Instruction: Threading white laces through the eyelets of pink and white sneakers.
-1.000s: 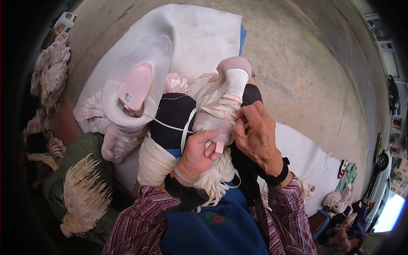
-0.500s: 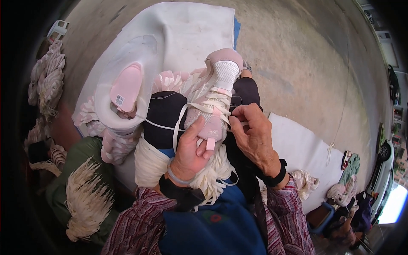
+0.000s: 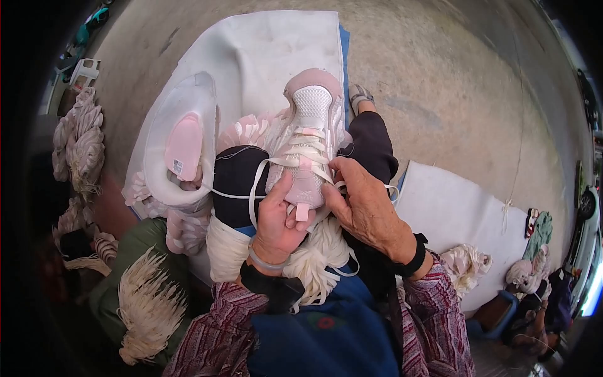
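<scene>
A pink and white sneaker upper [image 3: 308,113] lies over my lap, its toe pointing away from me. Cream shoelace [image 3: 303,151] crosses its front in several rows, and one length loops out at the left. My left hand [image 3: 277,220] is closed on the near end of the upper, thumb on its left side, beside the pink pull tab [image 3: 302,212]. At the upper's right edge, by the eyelets, the fingers of my right hand [image 3: 370,204] pinch the shoelace. A bit of lace shows beyond that hand; the fingertips partly hide the pinched piece.
Bundles of cream laces [image 3: 320,254] hang across my lap, with another bunch [image 3: 149,308] on green cloth at the left. A clear-white plastic container [image 3: 152,141] holding a pink insole [image 3: 184,144] stands left of the upper. White sheeting [image 3: 270,41] covers the floor ahead; more shoe uppers [image 3: 465,267] lie right.
The whole view has shifted a little. My right hand has closed in against the upper's right edge, and a lace loop now shows to its right. My left hand keeps its hold.
</scene>
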{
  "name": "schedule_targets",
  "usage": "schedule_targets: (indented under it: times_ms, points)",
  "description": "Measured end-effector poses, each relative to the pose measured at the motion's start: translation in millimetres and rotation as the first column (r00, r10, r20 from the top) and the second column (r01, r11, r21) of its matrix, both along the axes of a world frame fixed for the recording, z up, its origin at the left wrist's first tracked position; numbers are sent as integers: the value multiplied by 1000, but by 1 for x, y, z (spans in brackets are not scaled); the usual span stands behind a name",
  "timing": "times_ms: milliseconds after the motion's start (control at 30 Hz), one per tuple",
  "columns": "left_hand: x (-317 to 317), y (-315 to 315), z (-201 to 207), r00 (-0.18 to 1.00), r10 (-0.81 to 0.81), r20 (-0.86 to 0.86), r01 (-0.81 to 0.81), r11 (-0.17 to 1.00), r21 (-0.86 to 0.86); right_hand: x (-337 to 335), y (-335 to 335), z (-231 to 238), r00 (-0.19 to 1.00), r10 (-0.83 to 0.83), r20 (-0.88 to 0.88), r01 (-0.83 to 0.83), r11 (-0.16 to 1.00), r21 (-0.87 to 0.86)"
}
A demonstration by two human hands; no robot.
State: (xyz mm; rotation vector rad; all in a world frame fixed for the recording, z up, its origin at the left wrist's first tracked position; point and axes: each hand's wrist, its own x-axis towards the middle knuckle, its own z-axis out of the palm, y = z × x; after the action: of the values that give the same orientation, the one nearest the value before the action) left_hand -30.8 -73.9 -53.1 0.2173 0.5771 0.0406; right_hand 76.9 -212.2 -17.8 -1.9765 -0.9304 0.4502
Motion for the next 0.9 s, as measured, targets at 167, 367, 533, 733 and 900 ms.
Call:
schedule_targets:
  times_ms: [167, 367, 533, 733, 900]
  points:
    - [1, -4, 18, 989, 2, -149, 14, 995, 103, 8, 2, 15, 994, -23, -109, 20, 999, -29]
    - [-13, -9, 22, 988, -36, -151, 51, 994, 96, 3, -10, 10, 954, -14, -300, -20, 994, -109]
    - [-15, -8, 18, 990, -8, -144, 23, 994, 103, 3, -18, 22, 983, 181, -21, -182, 981, -64]
    - [-19, -4, 16, 985, -119, -129, 132, 986, 97, -2, -23, 13, 970, 237, -49, -239, 970, -34]
    - [-15, -9, 21, 982, -68, -175, 89, 990, 113, -3, -18, 15, 995, 97, -2, -97, 993, -70]
